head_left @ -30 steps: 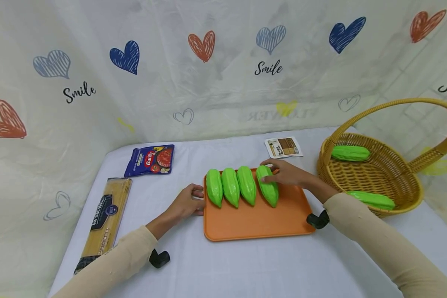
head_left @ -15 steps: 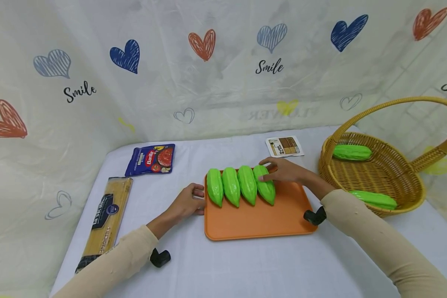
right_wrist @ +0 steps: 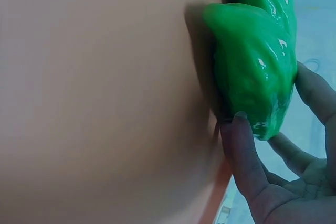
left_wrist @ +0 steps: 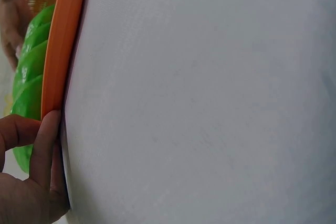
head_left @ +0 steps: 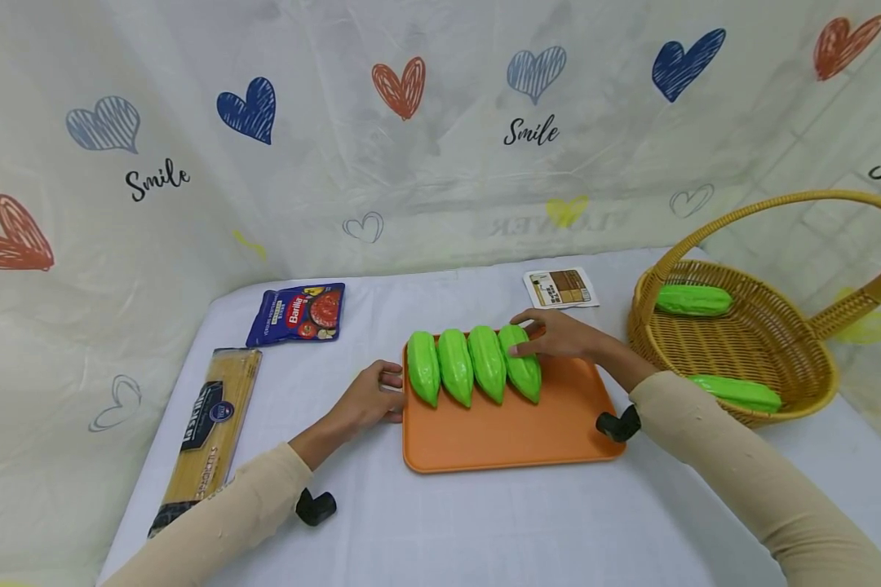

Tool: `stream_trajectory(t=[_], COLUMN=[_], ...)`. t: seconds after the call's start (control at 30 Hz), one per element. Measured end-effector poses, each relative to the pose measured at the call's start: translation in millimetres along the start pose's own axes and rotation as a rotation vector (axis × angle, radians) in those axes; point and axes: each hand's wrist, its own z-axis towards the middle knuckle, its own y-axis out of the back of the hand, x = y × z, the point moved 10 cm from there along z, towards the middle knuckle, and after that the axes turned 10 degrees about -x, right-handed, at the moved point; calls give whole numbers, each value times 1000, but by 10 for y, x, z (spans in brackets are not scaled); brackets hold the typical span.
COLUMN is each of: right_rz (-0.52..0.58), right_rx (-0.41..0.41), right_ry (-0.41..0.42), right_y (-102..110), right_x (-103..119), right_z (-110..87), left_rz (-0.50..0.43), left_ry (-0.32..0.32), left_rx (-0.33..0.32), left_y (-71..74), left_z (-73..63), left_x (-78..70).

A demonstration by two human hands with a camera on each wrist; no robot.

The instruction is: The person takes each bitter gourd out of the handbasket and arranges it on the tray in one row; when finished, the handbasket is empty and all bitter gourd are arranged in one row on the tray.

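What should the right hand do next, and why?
I think the right hand should gently let go of the green vegetable and reach to the basket. That vegetable already lies on the orange tray, lined up beside three others, and two more are in the basket.

Near half of the orange tray (head_left: 514, 436) passable, green vegetables (head_left: 457, 368) barring the far left, basket handle (head_left: 830, 196) at right.

Head cam bright w/ soft shadows; L-wrist cam dimmer; R-wrist cam bluish, tray (right_wrist: 105, 77) blurry, green veg (right_wrist: 252, 61) glinting.
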Motion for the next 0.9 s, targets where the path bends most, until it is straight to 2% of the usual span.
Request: stream_trajectory(t=[0.27,0.47,0.63,0.9], right_rz=[-18,40,92,101], right_rx=[-3,-3,-11,-47], right_ry=[-12,-28,-25,-10], right_y=[3,27,137,355], right_x=[-17,-19,15,58], right_z=[4,-46,-119,-211], left_rz=[-8,-7,2,-1], left_ry=[6,4,4,-2], left_rx=[0,-1,0,0], left_y=[-6,-1,-4,3], left_z=[9,3,1,-9], left_x=[8,8,8,-1])
